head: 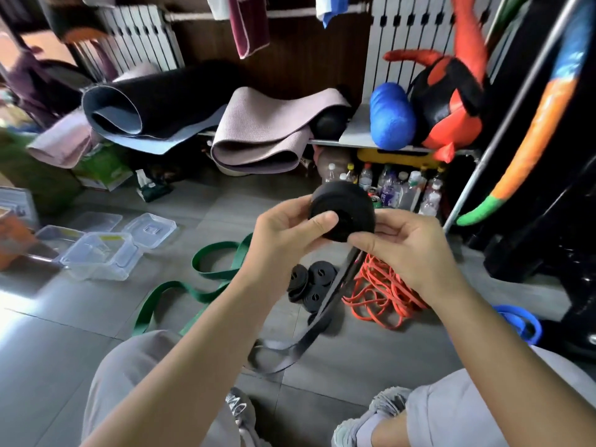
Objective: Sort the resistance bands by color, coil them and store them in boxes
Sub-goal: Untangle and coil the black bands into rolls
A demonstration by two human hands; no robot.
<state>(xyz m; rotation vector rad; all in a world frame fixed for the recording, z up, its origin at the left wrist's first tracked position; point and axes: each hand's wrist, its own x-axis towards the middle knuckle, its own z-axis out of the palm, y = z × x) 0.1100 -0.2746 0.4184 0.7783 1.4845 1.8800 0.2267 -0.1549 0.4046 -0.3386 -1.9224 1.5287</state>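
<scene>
We see the black coil [350, 206] held up in front of the shelf, above the floor [371, 366], with both hands clamped on it. The left hand [287, 233] grips its near side, the thumb pressed flat on the coil's face. The right hand [400, 250] pinches the lower edge, where the band leaves the roll. The fingers behind the coil are hidden, so we cannot tell how they lie.

From the coil a loose tail [290, 353] hangs down to the floor and loops between our knees. Where it ends we cannot make out.

Behind that tail lie the finished black coils [311, 283]. We count three for certain; a fourth dark shape below them is half covered and unclear.

One green band [206, 285] snakes over the floor to the left, partly hidden by the left forearm. The orange bands [383, 291] sit in a tangled heap under the right wrist, too knotted to count. A blue band [519, 321] peeks out past the right forearm, mostly covered.

At the far left stand two clear boxes [100, 256], both open, touching each other. Two lids [150, 229] lie just beyond them. That edge is blurred, and what the boxes hold is hard to read.
</scene>
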